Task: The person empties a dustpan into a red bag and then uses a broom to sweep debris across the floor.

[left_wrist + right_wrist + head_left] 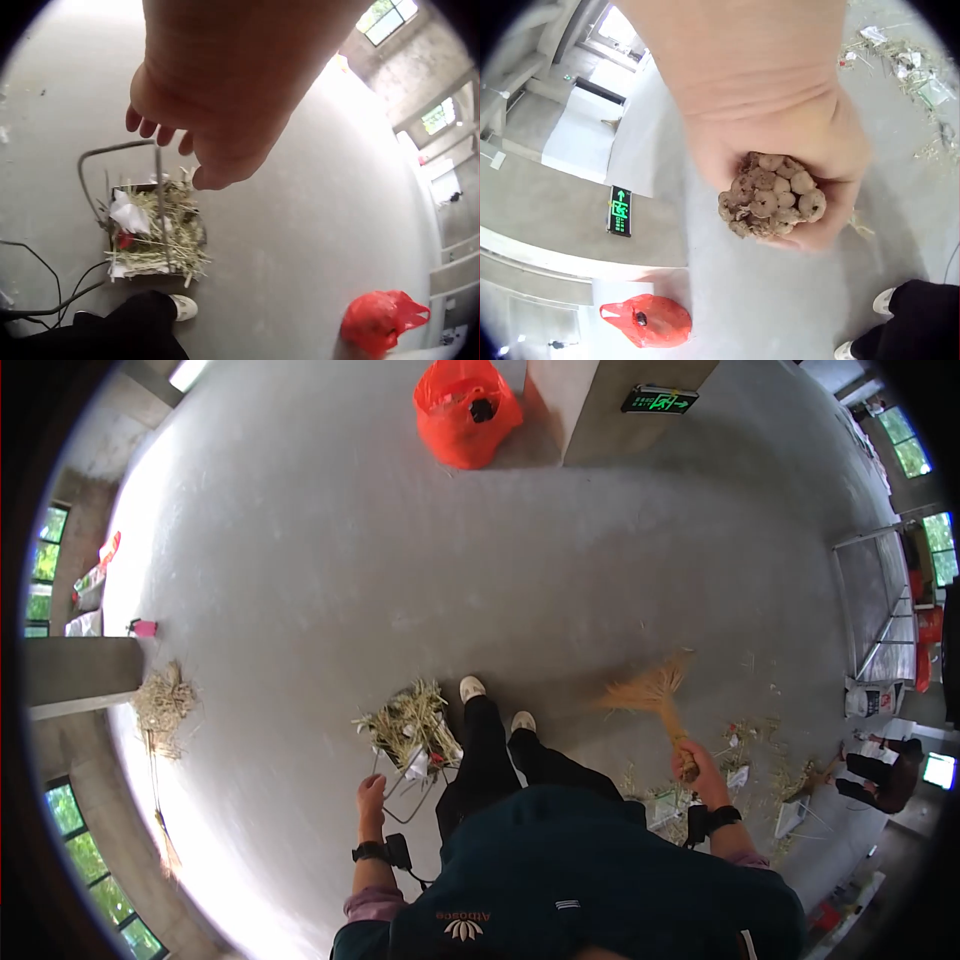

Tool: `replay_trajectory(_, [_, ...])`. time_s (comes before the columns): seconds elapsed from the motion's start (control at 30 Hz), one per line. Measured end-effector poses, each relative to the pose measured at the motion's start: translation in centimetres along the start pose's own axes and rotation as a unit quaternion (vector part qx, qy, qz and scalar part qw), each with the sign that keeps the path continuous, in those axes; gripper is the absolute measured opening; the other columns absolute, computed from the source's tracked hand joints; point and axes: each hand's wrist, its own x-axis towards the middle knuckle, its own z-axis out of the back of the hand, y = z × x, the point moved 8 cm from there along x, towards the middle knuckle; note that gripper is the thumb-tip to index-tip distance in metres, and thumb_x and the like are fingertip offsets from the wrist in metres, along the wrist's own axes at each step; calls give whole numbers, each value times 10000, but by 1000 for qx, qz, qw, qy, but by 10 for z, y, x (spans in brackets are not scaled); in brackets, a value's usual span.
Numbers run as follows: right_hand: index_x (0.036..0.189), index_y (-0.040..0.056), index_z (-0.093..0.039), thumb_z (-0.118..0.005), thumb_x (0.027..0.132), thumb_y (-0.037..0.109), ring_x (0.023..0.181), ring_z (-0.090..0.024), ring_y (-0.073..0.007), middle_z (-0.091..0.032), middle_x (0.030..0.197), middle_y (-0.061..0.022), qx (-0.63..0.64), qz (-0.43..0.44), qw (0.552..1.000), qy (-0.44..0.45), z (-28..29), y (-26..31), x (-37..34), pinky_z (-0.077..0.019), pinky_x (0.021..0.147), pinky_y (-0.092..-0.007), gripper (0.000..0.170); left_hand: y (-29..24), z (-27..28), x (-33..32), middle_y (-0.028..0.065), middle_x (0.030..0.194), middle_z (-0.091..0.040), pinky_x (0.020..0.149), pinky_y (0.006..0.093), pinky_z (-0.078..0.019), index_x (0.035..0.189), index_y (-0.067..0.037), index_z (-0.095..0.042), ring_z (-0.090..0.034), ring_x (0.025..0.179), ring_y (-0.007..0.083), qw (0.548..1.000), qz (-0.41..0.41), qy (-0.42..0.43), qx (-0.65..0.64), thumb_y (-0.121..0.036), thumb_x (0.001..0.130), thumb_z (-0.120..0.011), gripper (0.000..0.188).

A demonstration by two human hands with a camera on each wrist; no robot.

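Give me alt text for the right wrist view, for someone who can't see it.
The person's right hand grips a bundle of stalks, cut ends facing the camera, above a grey floor. Straw and scraps lie at upper right, a red bag at lower left.

The right hand (784,142) is curled closed; the left hand's (217,142) fingers (166,136) seem loosely bent.

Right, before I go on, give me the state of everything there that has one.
Left hand: open, fingers loosely bent near the dustpan handle; contact unclear.
Right hand: closed round the broom.
Broom: held, bristles fanned out.
Dustpan: on the floor, heaped with straw and litter.
Red bag: on the floor, mouth open.
Exit sign: lit.
Straw litter at right: scattered.
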Motion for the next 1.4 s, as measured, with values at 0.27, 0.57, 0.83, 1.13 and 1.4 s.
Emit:
replay_trajectory(0.27, [836, 33, -465, -571, 810, 202, 482, -520, -134, -519, 637, -63, -229, 37, 973, 13, -31, 20, 26, -427, 385, -269, 201, -242, -54, -182, 129, 1045, -580, 878, 355, -389, 979, 5, -590, -516, 1021, 221, 863, -384, 290, -153, -179, 763, -610, 284])
replay_trajectory(0.57, [898, 24, -488, -595, 796, 190, 479, -530, -120, -542, 652, -65, -397, 94, 903, 137, -154, 47, 36, -437, 374, -272, 223, -332, -36, -400, 206, 1022, -562, 887, 504, -325, 1010, 28, -572, -472, 1029, 383, 495, -569, 546, -365, -342, 759, -610, 449])
replay_trajectory(0.83, [914, 31, -468, -584, 811, 198, 490, -525, -105, -542, 676, -66, -437, 80, 876, 186, -265, 79, 33, -434, 378, -249, 229, -379, -6, -445, 73, 1149, -539, 795, 526, -335, 1104, -104, -588, -451, 1049, 358, 425, -628, 607, -237, -188, 791, -626, 327])
replay_trajectory(1.13, [907, 35, -459, -580, 816, 196, 482, -514, -107, -529, 671, -67, -443, 60, 857, 258, -388, 83, 39, -425, 371, -242, 221, -414, 4, -427, 56, 1157, -528, 822, 514, -324, 1064, -97, -601, -426, 1077, 335, 458, -640, 567, -243, -182, 778, -646, 302])
replay_trajectory(1.4, [948, 30, -443, -520, 843, 230, 471, -472, -72, -506, 681, -42, -362, -12, 867, 342, -515, 96, 69, -395, 373, -208, 239, -485, 6, -404, 55, 1138, -534, 817, 490, -332, 1025, -98, -613, -439, 1032, 318, 519, -617, 528, -267, -197, 773, -650, 273])
